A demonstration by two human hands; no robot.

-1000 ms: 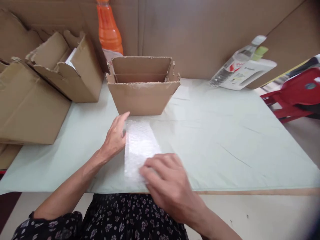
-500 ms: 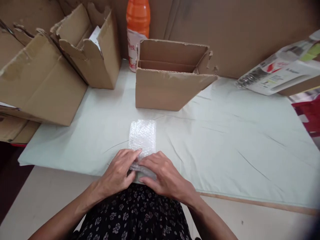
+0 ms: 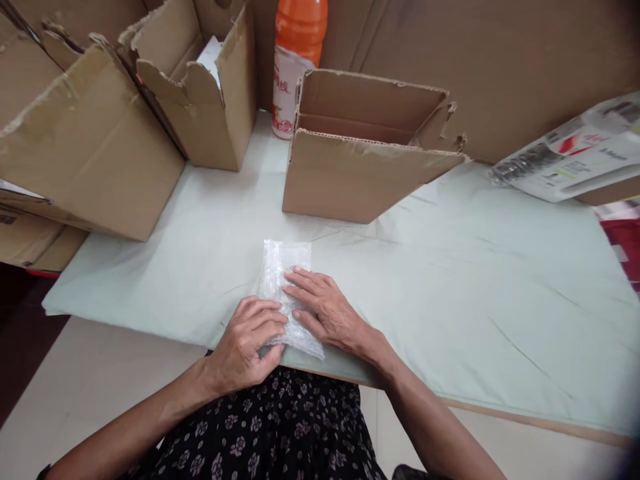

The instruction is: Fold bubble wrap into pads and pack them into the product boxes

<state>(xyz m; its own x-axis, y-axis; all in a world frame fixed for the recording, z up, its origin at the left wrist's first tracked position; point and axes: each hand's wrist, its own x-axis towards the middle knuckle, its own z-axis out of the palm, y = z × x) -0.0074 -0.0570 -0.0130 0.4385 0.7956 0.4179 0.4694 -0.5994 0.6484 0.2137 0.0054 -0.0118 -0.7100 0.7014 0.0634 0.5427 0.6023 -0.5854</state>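
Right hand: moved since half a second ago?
Yes. The right hand has moved forward, away from the near edge of the table, toward the middle cardboard box.

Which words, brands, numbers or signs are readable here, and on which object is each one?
No text reads clearly.
Orange bottle: red characters, too blurred.
White jug: dark print, too blurred.
Clear bottle: red marking, too blurred.
Lower-left carton: dark print, too small.
Bubble wrap: none visible.

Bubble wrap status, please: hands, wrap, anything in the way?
Left hand on wrap's near left edge; right hand laid over its right side. Wrap on table. Box beyond, not touching.
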